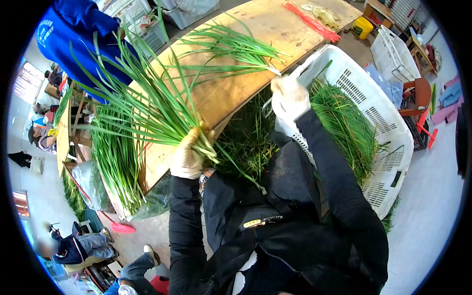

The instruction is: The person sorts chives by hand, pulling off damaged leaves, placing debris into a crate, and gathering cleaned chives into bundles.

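My left hand [188, 156], in a pale glove, is closed round a bunch of garlic chives [169, 110]. The cut white ends stick out below my fist, and the long leaves fan up and to the left over the table. My right hand [290, 98], gloved too, is curled above the corner of a white plastic crate [393, 142]; whatever its fingers may hold is hidden. Just beyond it, a loose spread of chives [236, 46] lies on the wooden table [221, 93]. More chives [339, 105] fill part of the crate.
A large pile of chives [118, 157] lies at the table's left end. Red ties [314, 22] and pale gloves [324, 14] rest at the far end. Dark, tangled trimmings [248, 137] sit below the edge. A person in blue [83, 44] stands across the table; others sit at left.
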`<control>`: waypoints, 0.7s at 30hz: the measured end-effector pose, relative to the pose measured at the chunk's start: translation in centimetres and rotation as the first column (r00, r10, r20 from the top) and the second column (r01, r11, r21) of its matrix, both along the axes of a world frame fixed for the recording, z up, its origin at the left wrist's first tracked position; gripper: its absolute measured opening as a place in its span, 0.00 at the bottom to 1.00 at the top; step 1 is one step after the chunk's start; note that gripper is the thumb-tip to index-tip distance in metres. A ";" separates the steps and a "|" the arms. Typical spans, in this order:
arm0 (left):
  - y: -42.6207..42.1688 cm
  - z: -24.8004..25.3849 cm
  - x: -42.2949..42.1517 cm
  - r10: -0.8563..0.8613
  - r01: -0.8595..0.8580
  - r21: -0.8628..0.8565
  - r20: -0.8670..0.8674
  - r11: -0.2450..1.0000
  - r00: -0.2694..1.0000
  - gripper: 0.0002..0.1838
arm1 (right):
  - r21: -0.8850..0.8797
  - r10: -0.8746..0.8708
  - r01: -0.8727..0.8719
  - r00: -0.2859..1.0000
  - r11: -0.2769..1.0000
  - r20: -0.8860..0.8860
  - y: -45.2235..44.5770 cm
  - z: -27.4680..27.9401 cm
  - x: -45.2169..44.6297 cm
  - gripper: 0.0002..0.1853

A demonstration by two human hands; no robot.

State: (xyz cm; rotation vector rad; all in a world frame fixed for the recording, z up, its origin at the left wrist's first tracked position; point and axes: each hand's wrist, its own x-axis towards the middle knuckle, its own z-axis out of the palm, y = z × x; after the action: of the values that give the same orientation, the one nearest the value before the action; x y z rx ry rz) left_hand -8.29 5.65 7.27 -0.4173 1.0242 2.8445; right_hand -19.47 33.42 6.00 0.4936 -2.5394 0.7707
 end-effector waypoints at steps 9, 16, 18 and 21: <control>0.6 -1.4 0.4 -0.224 0.236 0.364 -0.076 0.901 0.972 0.20 | -0.007 0.062 -0.062 0.994 0.998 0.088 -1.3 -4.9 -13.7 0.07; -2.1 2.4 0.1 -0.054 0.144 0.393 -0.232 0.908 0.971 0.15 | -0.316 0.784 -0.765 0.369 0.562 0.500 -0.8 0.9 1.2 0.12; -1.8 2.5 -0.1 -0.038 0.151 0.385 -0.284 0.911 0.958 0.16 | -0.146 0.818 -0.914 0.257 0.379 0.514 0.7 0.3 3.0 0.15; -0.7 2.9 -0.3 -0.089 0.239 0.415 -0.349 0.878 0.933 0.17 | 0.035 0.461 -0.536 0.756 0.843 0.465 1.1 3.3 0.9 0.15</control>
State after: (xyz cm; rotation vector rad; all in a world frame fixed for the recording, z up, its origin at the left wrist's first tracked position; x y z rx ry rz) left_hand -8.59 4.99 10.14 0.1751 0.3646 2.9126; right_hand -18.58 34.50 9.32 1.2265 -2.9427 0.9426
